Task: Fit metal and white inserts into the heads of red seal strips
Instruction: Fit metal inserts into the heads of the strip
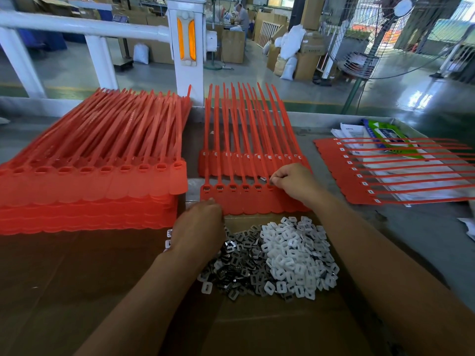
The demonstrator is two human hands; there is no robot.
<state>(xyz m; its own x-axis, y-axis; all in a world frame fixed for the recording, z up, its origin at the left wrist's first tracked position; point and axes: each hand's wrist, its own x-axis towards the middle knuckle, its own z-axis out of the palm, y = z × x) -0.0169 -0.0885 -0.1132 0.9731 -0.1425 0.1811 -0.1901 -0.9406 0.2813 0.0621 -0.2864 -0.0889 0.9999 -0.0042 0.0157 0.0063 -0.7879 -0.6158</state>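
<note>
- Your right hand point(290, 181) has its fingertips pinched together at the sixth head of the working sheet point(246, 202) of red seal strips. What they pinch is too small to make out.
- Your left hand point(203, 222) sits at that sheet's near-left corner with fingers curled down. I cannot tell whether it holds anything.
- The five heads left of your pinch already show metal.
- Square the piece to the pocket before pressing, and seat it flush.
- Pin the sheet flat with your left hand so it cannot skid.
- The metal inserts point(239, 255) and white inserts point(295, 247) lie just in front of the sheet, so reach short.
</note>
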